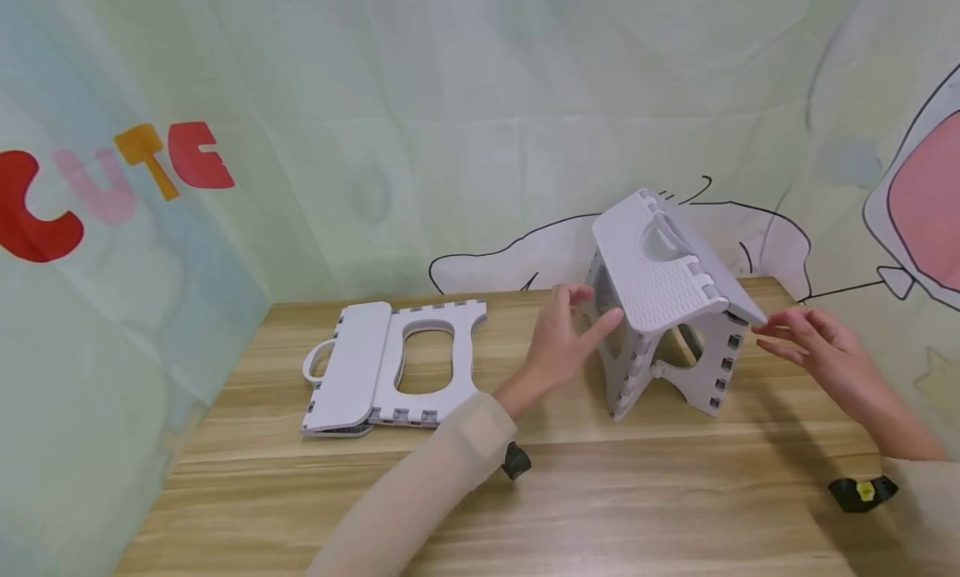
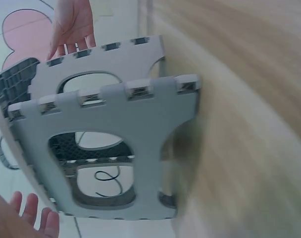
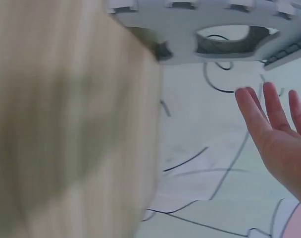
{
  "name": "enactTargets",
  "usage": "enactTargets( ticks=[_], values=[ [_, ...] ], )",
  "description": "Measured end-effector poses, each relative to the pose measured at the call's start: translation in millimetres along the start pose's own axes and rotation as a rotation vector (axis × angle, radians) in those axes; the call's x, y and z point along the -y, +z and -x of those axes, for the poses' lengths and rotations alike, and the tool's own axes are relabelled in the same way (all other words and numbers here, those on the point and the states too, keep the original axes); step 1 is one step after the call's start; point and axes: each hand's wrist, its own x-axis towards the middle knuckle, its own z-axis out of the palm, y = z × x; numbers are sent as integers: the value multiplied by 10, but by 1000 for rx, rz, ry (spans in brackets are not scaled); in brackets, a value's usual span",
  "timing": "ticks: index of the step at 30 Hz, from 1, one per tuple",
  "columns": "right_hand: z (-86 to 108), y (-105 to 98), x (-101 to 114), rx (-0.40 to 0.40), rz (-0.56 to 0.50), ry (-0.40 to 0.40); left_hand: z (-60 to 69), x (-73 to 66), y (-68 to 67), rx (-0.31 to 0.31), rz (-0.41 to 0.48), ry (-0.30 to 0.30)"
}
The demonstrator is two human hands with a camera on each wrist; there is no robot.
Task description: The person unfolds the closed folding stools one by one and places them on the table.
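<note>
A white folding stool [image 1: 660, 285] stands on its legs at the right of the table, its top halves sloping down like a roof. My left hand [image 1: 558, 339] is at its left side, thumb and fingers spread and relaxed; whether they touch it I cannot tell. At the right edge of the top is my right hand [image 1: 832, 352], its fingers loosely extended. The right wrist view shows a gap between the right hand [image 3: 284, 134] and the stool [image 3: 190, 34]. A second white stool [image 1: 352, 364] lies folded at the left, its handle loop to the left.
The wooden table [image 1: 600, 494] reaches back to a pale green printed cloth [image 1: 480, 160], which hangs behind it and at the left side. Red, pink and orange letters are printed on the cloth at the left.
</note>
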Motion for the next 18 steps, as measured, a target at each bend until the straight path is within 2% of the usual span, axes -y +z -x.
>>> enactTargets(
  ticks=[3,7,11,14,18],
  values=[
    [-57,1,114,-63,45,-21,-65,-80,-38,-6,-28,6],
    [-140,27,264,-97,120,-74,-143,-188,-70,20,-35,8],
    [-217,73,391,-128,317,-109,-218,-272,-73,63,-43,16],
    [-276,115,473,-137,472,-102,-279,-321,-61,92,-43,29],
    [-380,185,561,-93,578,-65,-372,-387,-31,124,-50,57]
  ],
)
